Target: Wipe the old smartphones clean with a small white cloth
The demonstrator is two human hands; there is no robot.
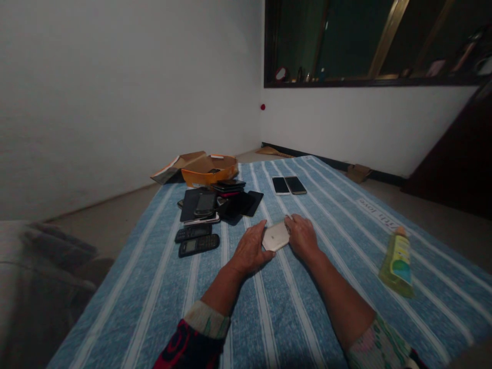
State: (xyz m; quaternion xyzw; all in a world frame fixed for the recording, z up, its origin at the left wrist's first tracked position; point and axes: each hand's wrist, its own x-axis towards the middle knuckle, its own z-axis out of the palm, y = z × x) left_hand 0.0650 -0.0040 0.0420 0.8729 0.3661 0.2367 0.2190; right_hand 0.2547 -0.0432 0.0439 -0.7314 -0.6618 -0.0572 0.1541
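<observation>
A silver phone point(275, 237) lies back-up on the blue striped cloth point(292, 307), held between both hands. My left hand point(249, 251) grips its left end with curled fingers. My right hand point(303, 237) closes on its right end. Just beyond them, two more phones point(289, 185) lie side by side, screens up. To the left sits a pile of dark phones point(215, 202), with two keypad phones point(197, 239) in front of it.
An open orange cardboard box point(205, 168) stands at the cloth's far left corner. A yellow-green bottle point(397, 264) lies on the cloth to the right. White walls meet behind, with a dark window above.
</observation>
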